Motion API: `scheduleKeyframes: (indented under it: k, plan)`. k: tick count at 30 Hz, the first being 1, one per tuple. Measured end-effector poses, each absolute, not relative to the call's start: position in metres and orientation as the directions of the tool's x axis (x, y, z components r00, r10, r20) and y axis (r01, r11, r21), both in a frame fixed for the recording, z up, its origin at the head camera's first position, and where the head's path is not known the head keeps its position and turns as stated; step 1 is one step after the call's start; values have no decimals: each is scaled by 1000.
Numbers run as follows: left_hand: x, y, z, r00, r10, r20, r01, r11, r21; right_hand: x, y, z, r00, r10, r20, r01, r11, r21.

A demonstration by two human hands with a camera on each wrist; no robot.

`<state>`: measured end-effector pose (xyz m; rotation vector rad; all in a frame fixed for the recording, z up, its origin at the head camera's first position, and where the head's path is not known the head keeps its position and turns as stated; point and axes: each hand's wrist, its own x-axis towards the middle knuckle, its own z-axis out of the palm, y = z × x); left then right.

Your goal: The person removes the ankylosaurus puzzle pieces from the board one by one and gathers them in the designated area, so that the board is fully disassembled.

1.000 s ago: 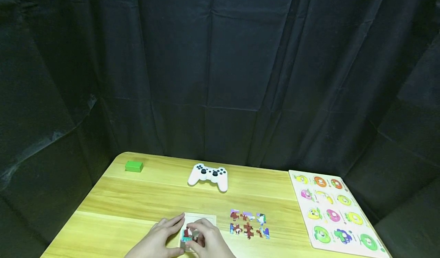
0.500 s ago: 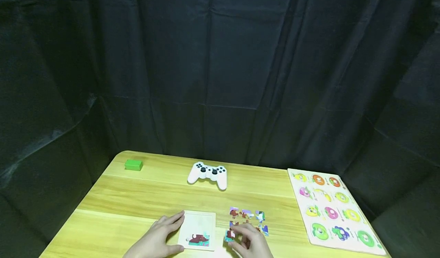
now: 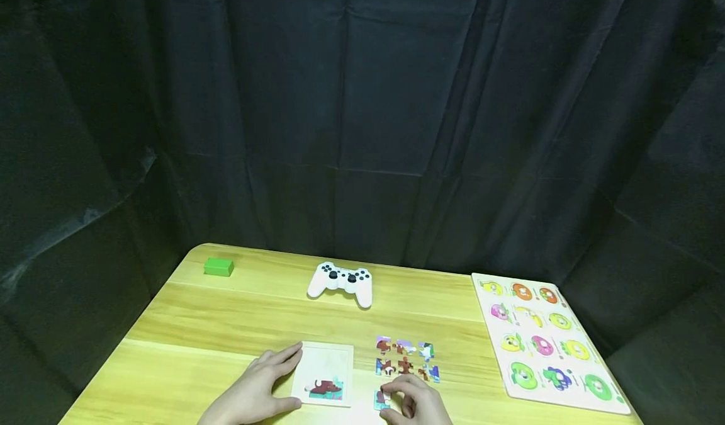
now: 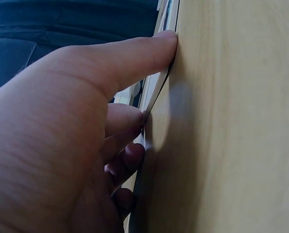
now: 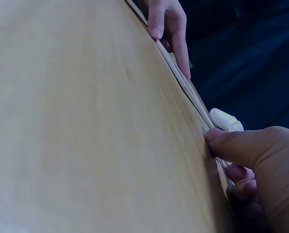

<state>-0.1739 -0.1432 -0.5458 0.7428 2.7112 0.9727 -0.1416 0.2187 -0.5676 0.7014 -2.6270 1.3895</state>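
Observation:
A square wooden puzzle tray lies near the table's front, with a few joined pieces of brown and teal at its lower right. My left hand rests along the tray's left side, thumb and index finger spread apart against the edge. To the right of the tray, my right hand has thumb and fingertips on a teal and brown jigsaw piece at the table surface. Its right part is hidden by the fingers. Just beyond that hand, several loose jigsaw pieces lie in two rows.
A white game controller lies farther back on the wooden table. The green block is at the far left. On the right lies a fruit puzzle board. Black curtains hang behind the table.
My right hand has left the tray with a jigsaw piece and moved right, then slightly toward me, below the loose pieces. The left hand has stayed at the tray's edge.

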Motion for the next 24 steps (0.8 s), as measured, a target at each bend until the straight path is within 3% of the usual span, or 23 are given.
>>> scheduleKeyframes:
  k: [5, 11, 17, 24]
  plan:
    - [-176, -144, -546, -858, 513, 25, 411, 657, 632, -141, 217, -569, -889, -337, 311, -447, 481, -755]
    - [-175, -142, -544, -865, 500, -46, 348, 662, 664, -140, 214, -573, -858, -334, 390, -511, 486, -709]
    - [-178, -143, -545, -865, 494, -87, 311, 664, 679, -146, 216, -581, -788, -349, 507, -615, 489, -619]
    - [-181, -146, -548, -845, 534, -25, 385, 641, 664, -153, 217, -588, -705, -376, 602, -706, 455, -542]
